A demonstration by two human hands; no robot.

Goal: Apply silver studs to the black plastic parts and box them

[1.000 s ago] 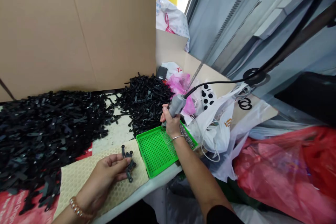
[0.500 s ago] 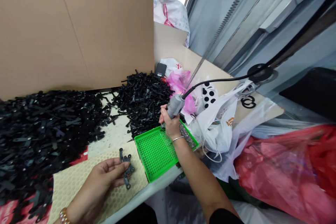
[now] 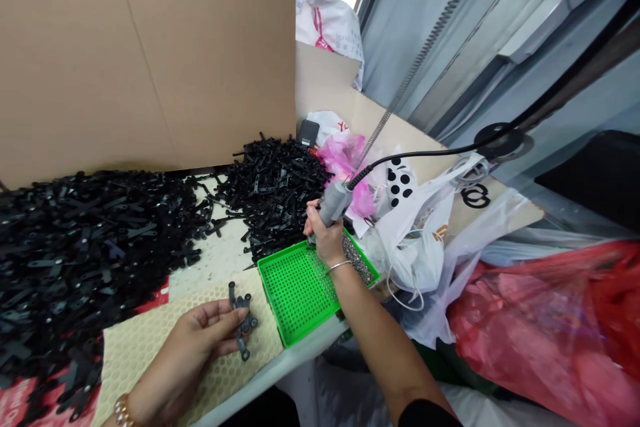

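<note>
Your hands are apart, each closed on something. Left hand (image 3: 213, 330) pinches a few dark linkage parts (image 3: 246, 324) between thumb and fingers, over the honeycomb mat (image 3: 135, 350); ends stick out past your grip, likely so the joints stay accessible. Right hand (image 3: 327, 237) is wrapped round the grey driver (image 3: 336, 200), nose down at the far side of the green tray (image 3: 285, 297), presumably to reach the small metal pieces (image 3: 357, 260) heaped along its right side. Spring (image 3: 425, 47) above probably takes the tool's weight. Black piles (image 3: 95, 247) sit on the counter (image 3: 207, 265), left and behind, looks like for easy reach. Can't make out: driver tip, hidden by your fist and tray wall; whether it's carrying a piece; exact part count, fingers cover the middle. Left pile's cut off at frame edge.
</note>
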